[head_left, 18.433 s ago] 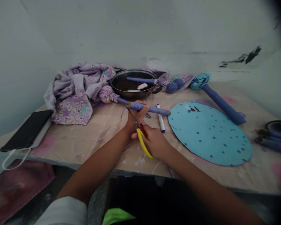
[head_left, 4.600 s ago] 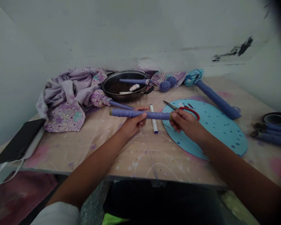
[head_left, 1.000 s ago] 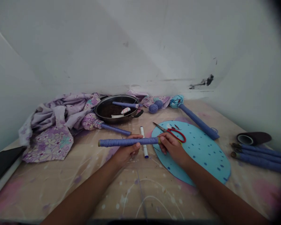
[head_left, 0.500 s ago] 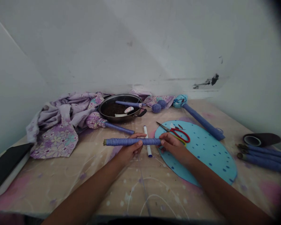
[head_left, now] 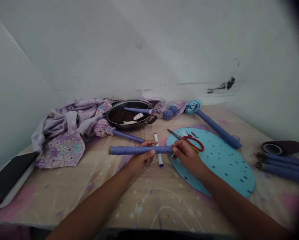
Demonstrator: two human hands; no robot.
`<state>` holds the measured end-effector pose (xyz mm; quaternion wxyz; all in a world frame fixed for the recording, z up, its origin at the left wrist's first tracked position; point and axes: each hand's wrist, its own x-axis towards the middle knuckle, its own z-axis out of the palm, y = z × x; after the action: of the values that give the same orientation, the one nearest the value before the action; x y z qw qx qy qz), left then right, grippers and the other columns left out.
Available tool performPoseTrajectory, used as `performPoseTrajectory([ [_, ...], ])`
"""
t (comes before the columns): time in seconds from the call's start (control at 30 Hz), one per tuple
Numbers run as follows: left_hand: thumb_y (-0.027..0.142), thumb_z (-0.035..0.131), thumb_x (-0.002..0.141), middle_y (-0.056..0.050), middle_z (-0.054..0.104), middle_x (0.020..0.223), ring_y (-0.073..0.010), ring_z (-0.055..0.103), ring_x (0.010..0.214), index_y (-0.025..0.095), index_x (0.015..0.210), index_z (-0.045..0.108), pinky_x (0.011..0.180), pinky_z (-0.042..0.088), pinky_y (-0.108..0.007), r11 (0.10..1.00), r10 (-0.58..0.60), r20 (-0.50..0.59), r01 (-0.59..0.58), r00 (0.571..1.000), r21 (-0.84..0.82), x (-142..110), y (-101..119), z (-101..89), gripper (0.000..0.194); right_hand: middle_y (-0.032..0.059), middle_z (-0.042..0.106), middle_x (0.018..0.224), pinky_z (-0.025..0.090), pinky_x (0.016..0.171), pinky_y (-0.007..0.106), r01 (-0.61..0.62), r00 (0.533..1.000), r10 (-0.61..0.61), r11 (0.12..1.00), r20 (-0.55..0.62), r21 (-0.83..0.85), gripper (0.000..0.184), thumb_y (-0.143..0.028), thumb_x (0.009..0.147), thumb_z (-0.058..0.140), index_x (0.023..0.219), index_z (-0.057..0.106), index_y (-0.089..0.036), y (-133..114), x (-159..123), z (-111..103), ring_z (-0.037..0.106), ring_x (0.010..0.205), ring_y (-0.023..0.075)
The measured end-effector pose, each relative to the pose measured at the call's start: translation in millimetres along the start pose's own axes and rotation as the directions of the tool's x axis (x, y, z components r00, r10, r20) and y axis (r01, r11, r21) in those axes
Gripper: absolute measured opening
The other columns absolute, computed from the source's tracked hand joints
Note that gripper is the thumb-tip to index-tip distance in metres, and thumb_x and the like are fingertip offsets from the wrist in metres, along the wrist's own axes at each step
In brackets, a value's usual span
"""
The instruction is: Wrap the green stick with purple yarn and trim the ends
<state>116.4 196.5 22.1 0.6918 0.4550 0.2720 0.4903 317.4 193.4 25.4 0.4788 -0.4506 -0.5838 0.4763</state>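
A stick wrapped in purple-blue yarn (head_left: 126, 150) lies level across both hands, its bare greenish end at the left. My left hand (head_left: 143, 157) is closed around its middle, thumb along the near side. At the right end, my right hand (head_left: 185, 153) pinches the stick's tip between thumb and fingers. A thin strand of yarn (head_left: 156, 203) runs from near my left hand down to the table's front edge. Beneath the stick, a white marker with blue ends (head_left: 160, 160) lies on the table. Red-handled scissors (head_left: 193, 141) rest on a blue oval mat (head_left: 221, 163) beyond my right hand.
A black pan (head_left: 114, 124) holds a wrapped stick and small white items. Floral cloth (head_left: 64, 146) is heaped at left by a dark notebook (head_left: 9, 176). Yarn balls (head_left: 167, 114), cloth-headed sticks (head_left: 215, 128), more wrapped sticks (head_left: 281, 166) and a dark roll (head_left: 284, 147) lie around.
The stick has turned slightly in my hands, its left end a little higher and further left. Both hands keep their hold, and the camera view has shifted slightly.
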Motion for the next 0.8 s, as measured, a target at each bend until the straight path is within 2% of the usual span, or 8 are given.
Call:
performPoseTrajectory([
  [0.13,0.03,0.073,0.066,0.007,0.043,0.055,-0.0028,0.032,0.044,0.016,0.098,0.058,0.045,0.017,-0.021,0.998,-0.024,-0.034,0.025,0.999,0.055,0.5,1.1,1.6,0.039,0.0041,0.056,0.094,0.045,0.081,0.033,0.189,0.981,-0.19,0.982,-0.048,-0.023,0.014,-0.03,0.081,0.058,0.091,0.05,-0.024,2.9,-0.9,4.2,0.055,0.09,0.0168],
  [0.27,0.032,0.072,0.068,0.008,0.042,0.053,-0.0033,0.031,0.043,0.018,0.108,0.056,0.043,0.015,-0.021,0.996,-0.039,0.047,0.035,0.998,0.086,-0.3,-0.8,1.2,0.045,0.0055,0.053,0.1,0.044,0.088,0.037,0.343,0.93,-0.351,0.936,-0.111,-0.082,0.011,-0.023,0.084,0.054,0.094,0.05,-0.025,5.2,-0.2,2.5,0.054,0.099,0.0183],
  [0.57,0.037,0.073,0.065,0.008,0.033,0.055,-0.0018,0.026,0.043,0.019,0.115,0.055,0.044,0.015,-0.018,0.97,-0.103,0.083,0.119,0.991,-0.212,1.0,11.2,0.4,0.056,0.008,0.055,0.105,0.043,0.095,0.049,0.6,0.704,-0.704,0.663,-0.1,-0.448,0.026,-0.012,0.078,0.058,0.099,0.052,-0.026,-0.5,-0.9,-11.0,0.056,0.103,0.0236],
  [0.63,0.037,0.073,0.066,0.007,0.034,0.057,-0.0017,0.028,0.043,0.019,0.114,0.055,0.044,0.015,-0.018,0.964,-0.103,0.062,0.115,0.993,-0.238,1.1,13.1,0.4,0.054,0.0083,0.055,0.109,0.042,0.097,0.048,0.566,0.734,-0.667,0.705,-0.129,-0.427,0.026,-0.017,0.078,0.061,0.1,0.053,-0.026,-2.8,-0.5,-12.5,0.055,0.108,0.0241],
  [0.67,0.036,0.072,0.066,0.007,0.035,0.057,-0.0018,0.028,0.043,0.019,0.113,0.056,0.043,0.015,-0.018,0.964,-0.101,0.052,0.111,0.994,-0.244,1.2,13.7,0.3,0.053,0.0083,0.055,0.111,0.044,0.095,0.047,0.508,0.793,-0.59,0.779,-0.154,-0.367,0.026,-0.022,0.078,0.062,0.102,0.052,-0.027,-3.9,0.0,-13.0,0.055,0.108,0.0239],
  [0.73,0.034,0.072,0.066,0.007,0.034,0.056,-0.0019,0.028,0.043,0.019,0.111,0.056,0.043,0.016,-0.017,0.965,-0.092,0.032,0.097,0.995,-0.242,1.7,14.7,-0.2,0.05,0.0086,0.058,0.107,0.052,0.083,0.042,0.263,0.947,-0.287,0.951,-0.143,-0.164,0.026,-0.037,0.082,0.06,0.103,0.051,-0.025,-6.0,1.4,-13.9,0.06,0.099,0.0227],
  [0.77,0.032,0.071,0.066,0.007,0.034,0.056,-0.0019,0.028,0.043,0.019,0.11,0.057,0.043,0.016,-0.017,0.967,-0.087,0.025,0.091,0.996,-0.238,2.1,15.1,-0.5,0.048,0.0087,0.061,0.1,0.054,0.072,0.038,0.098,0.99,-0.103,0.993,-0.092,-0.062,0.029,-0.047,0.084,0.055,0.1,0.052,-0.023,-7.0,2.1,-14.6,0.063,0.088,0.0214],
  [0.8,0.03,0.071,0.066,0.007,0.035,0.056,-0.002,0.029,0.043,0.018,0.11,0.057,0.043,0.016,-0.017,0.969,-0.084,0.02,0.086,0.996,-0.233,2.5,15.5,-0.9,0.047,0.0081,0.063,0.088,0.053,0.06,0.034,-0.054,0.998,0.054,0.999,-0.024,0.008,0.035,-0.055,0.085,0.048,0.094,0.052,-0.021,-8.1,2.7,-15.4,0.064,0.073,0.0192],
])
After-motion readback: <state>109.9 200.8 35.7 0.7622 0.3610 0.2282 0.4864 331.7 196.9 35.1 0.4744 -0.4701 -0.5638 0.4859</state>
